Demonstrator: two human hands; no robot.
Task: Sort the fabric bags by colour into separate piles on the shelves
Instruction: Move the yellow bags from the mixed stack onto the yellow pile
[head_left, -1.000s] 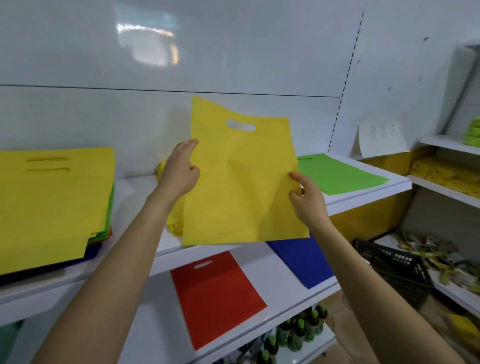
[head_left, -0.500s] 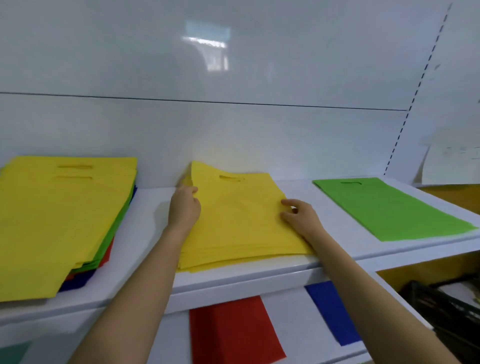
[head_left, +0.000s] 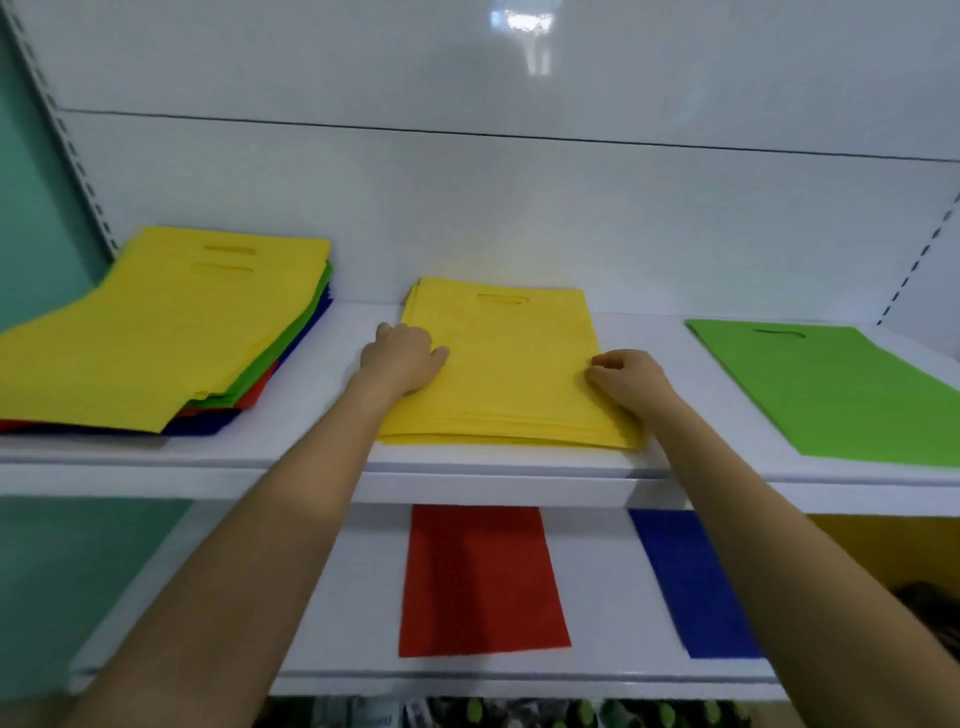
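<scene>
On the lower shelf (head_left: 597, 597), a red bag (head_left: 480, 579) and a blue bag (head_left: 685, 582) lie flat, well apart. Above, on the upper shelf (head_left: 332, 415), a person's two hands frame the pile of yellow bags (head_left: 511, 374) at its centre. The left hand (head_left: 402, 358) rests over the pile's left edge, its grip slack and holding nothing. The right hand (head_left: 631, 376) sits at the right edge, fingers bent onto the top bag; whether its grip pinches the fabric cannot be told. Further left sits an unsorted stack (head_left: 166, 332), yellow on top; to the right lies a green bag (head_left: 831, 395).
</scene>
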